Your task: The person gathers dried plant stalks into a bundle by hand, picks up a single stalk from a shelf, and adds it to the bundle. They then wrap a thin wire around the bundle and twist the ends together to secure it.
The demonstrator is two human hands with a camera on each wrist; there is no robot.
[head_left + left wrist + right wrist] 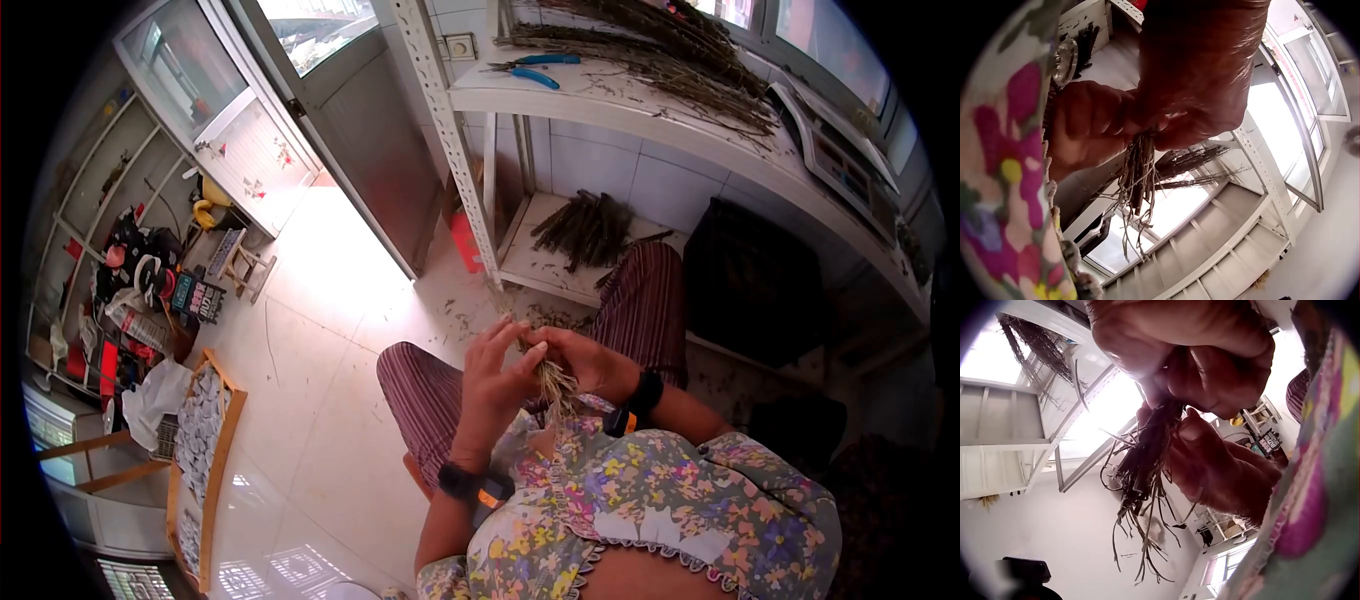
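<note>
Close above the lap, a small bundle of dried plant stems [555,385] is held in both hands, its thin stringy ends fanning out toward the chest. My left hand [490,375] grips it from the left, thumb over the stems. From the other side my right hand [588,362] pinches the same bundle, fingers curled right beside the left thumb. In the right wrist view the bundle [1147,456] looks brown and woody, with loose wiry ends hanging. The part inside the fingers is hidden in both wrist views.
A white shelf [600,100] ahead bears long dried stems [650,55], blue-handled pliers [535,72] and a scale [840,155]. On its lower board lies a pile of dark cut bundles [585,230]. A black bag [755,280] sits right of the knee. Plant scraps litter the floor.
</note>
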